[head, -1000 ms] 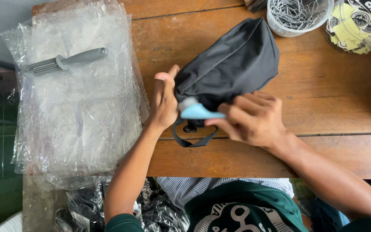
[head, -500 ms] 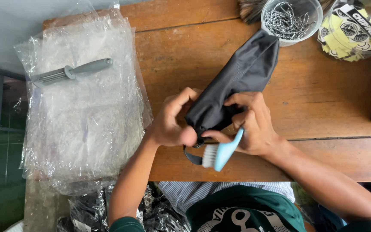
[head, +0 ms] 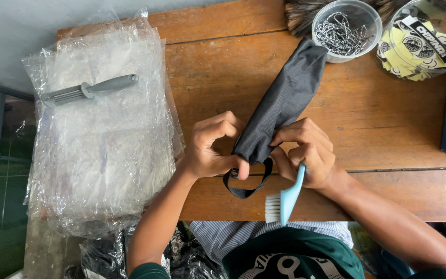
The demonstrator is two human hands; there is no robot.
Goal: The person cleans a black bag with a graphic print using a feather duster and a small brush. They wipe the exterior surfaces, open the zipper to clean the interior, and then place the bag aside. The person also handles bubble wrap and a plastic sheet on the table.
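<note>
1. Hands were both engaged at the near end of a rolled black fabric pouch (head: 285,103), which lay diagonally on the wooden tabletop (head: 388,144) with its far end close to a clear tub.
2. Left hand (head: 212,150) was pinched together on the pouch's lower end, beside a black strap loop (head: 246,183) hanging below.
3. Right hand (head: 305,152) was closed on the same end while also clamping a light-blue brush (head: 285,199), bristles pointing towards the person.
4. Risk, as judged: the doubly loaded right hand could let the brush slip off the near edge; a loosened pinch could let the roll unfurl.
5. Clear tub (head: 346,28) held silver ball chains.
6. Clear jar (head: 421,44) held yellow and black stickers.
7. Stack of clear plastic bags (head: 99,150) lay well to the left, bearing a grey-handled brush (head: 89,89).
</note>
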